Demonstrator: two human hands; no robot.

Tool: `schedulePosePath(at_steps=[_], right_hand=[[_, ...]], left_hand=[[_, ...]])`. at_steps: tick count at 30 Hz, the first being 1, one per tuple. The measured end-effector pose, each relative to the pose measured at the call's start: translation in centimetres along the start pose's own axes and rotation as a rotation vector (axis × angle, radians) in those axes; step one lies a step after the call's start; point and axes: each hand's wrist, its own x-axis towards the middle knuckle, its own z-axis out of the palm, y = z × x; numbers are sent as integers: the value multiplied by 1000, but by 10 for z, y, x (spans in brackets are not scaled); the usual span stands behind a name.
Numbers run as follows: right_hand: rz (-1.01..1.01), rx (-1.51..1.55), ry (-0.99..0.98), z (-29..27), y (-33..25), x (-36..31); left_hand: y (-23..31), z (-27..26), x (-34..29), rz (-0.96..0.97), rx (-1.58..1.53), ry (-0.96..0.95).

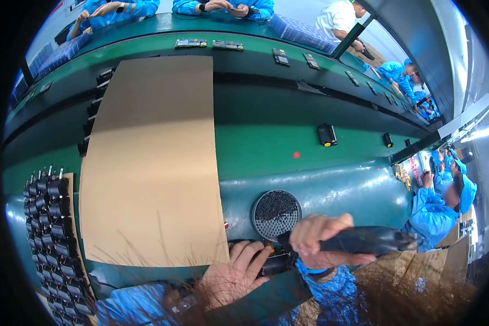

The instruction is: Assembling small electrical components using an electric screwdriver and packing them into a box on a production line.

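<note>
Left hand [232, 278] gripping the black device [275, 264] at the round dish's [273, 227] six o'clock, right hand [316, 239] wrapped round the black driver-like tool [367, 242] near four, we should, judging from here, brace the device flat and keep the tool square.

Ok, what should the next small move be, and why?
Probably bring the nose of the dark handheld tool carefully onto the black part: the left hand grips that part, and the right hand holds the tool with its nose close by. Whether they already touch, I can't tell.
</note>
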Motion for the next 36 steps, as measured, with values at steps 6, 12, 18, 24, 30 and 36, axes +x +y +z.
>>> schedulePosePath(at_steps=[6,12,18,24,30,36], right_hand=[[57,50,-128,15,-34,-2],[41,-5,-153,3,-16,-27],[198,21,-288,-18,-16,-25],[148,121,-24,-7,-8,-42],[131,-124,-118,8,-7,-37],[41,-1,-116,9,1,-29]], left_hand=[[2,-15,1,-119,-53,-26],[-5,-8,3,-63,-113,7],[-3,-8,1,-91,-126,8],[-5,-6,-2,-86,-133,20],[-6,-3,0,-42,-82,30],[-6,-4,-5,-54,-63,57]])
